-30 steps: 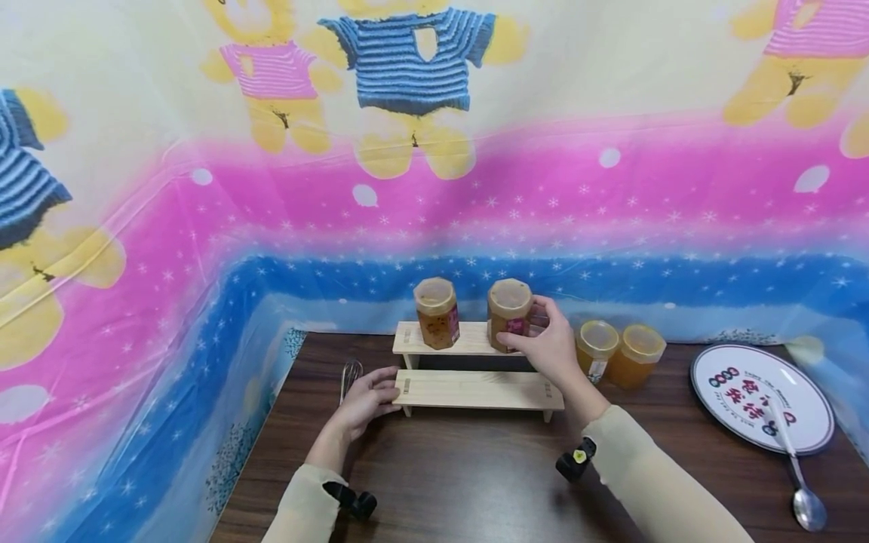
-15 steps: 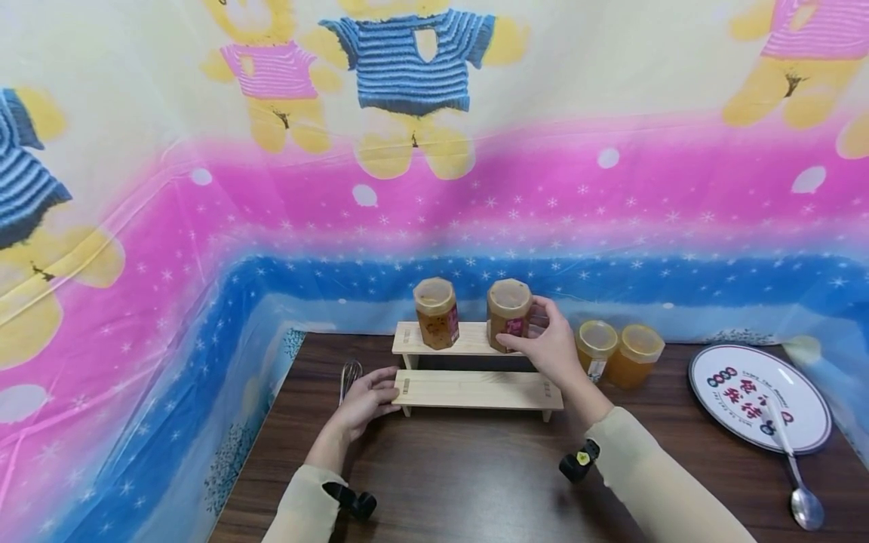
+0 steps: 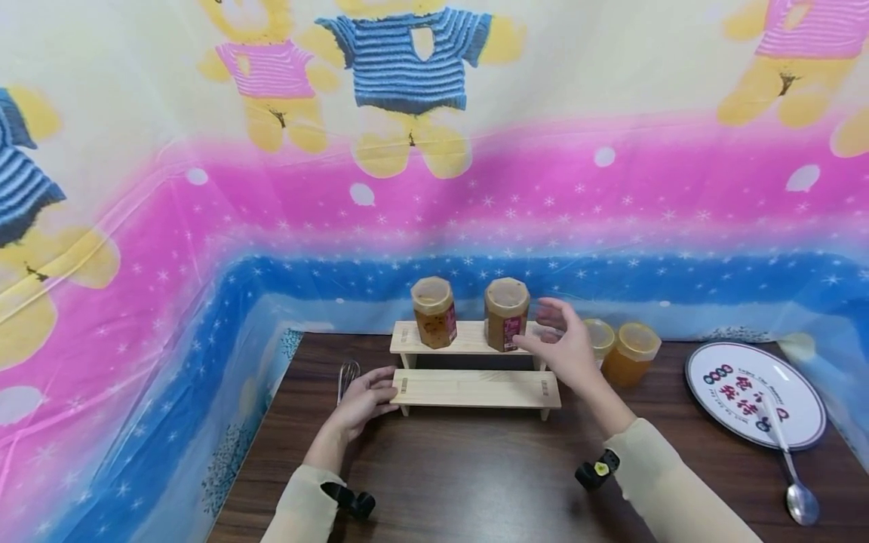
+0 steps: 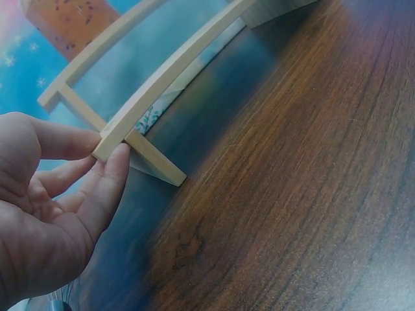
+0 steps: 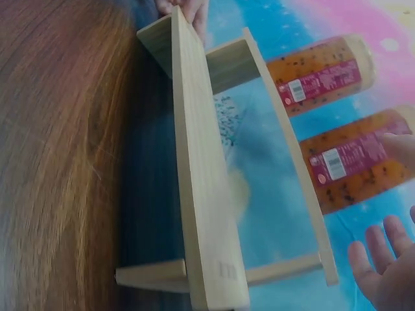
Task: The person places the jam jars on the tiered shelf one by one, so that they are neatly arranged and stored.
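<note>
A two-step wooden rack (image 3: 475,388) stands on the dark table. My left hand (image 3: 363,400) pinches the left end of its lower board; in the left wrist view the thumb and a finger (image 4: 110,184) meet at that end. Two jars of orange, dark-seeded jam with pink labels stand upright on the upper board, a left jar (image 3: 434,320) and a right jar (image 3: 505,320). Beside the right jar is my right hand (image 3: 573,351), fingers spread and apart from it; whether the thumb still touches the label is hard to tell.
Behind my right hand stand two yellow-orange jars, a partly hidden one (image 3: 599,335) and a fuller one (image 3: 633,358). Farther right lies a white plate (image 3: 720,422) with a spoon (image 3: 801,501) across its rim. A whisk (image 3: 348,373) lies left of the rack, and a printed cloth (image 3: 434,211) hangs behind.
My right hand has let go of the right jar and drawn back to the right, now covering part of one yellow jar. The left hand stays on the rack.
</note>
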Demonstrator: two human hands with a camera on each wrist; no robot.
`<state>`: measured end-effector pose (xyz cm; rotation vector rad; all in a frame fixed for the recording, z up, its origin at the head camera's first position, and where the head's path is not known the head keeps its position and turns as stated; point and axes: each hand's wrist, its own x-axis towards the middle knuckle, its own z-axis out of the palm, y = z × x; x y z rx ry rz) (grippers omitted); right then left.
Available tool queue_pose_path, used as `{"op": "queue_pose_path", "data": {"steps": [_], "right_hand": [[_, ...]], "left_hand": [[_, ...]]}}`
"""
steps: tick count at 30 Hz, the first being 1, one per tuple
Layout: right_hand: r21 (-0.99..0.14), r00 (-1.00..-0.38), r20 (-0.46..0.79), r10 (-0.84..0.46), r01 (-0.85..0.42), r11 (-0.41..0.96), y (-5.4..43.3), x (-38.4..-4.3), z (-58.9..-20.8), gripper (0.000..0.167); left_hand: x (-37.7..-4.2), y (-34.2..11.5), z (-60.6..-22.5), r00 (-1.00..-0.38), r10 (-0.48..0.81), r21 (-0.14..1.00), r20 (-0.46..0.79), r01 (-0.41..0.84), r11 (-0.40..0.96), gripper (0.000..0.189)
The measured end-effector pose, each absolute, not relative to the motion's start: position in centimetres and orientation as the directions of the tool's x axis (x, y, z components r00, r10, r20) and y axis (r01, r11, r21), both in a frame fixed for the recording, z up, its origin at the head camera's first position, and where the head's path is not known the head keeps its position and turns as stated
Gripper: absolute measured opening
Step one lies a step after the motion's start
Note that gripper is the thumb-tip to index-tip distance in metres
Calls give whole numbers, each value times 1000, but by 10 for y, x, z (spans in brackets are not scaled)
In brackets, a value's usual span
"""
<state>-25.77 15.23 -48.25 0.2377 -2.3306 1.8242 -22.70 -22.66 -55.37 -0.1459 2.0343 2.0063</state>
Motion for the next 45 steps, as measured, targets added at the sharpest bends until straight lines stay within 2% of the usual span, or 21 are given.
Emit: {"op": "queue_pose_path", "data": {"steps": [12, 22, 33, 45], "right_hand": [[-890, -943, 329, 41, -295, 347, 204, -247, -482, 79], [-862, -924, 338, 181, -226, 453, 252, -239, -490, 82], [-879, -899, 291, 326, -117, 462, 288, -233, -514, 85], [-905, -923, 195, 331, -39, 424, 303, -234, -544, 100]], "left_hand": [[-227, -226, -552, -953, 121, 961, -276, -272, 49, 59], [-229, -226, -554, -954, 123, 962, -273, -270, 39, 58], [-228, -226, -552, -953, 121, 961, -278, -275, 42, 58], [-228, -226, -552, -953, 119, 961, -278, -276, 32, 59]]}}
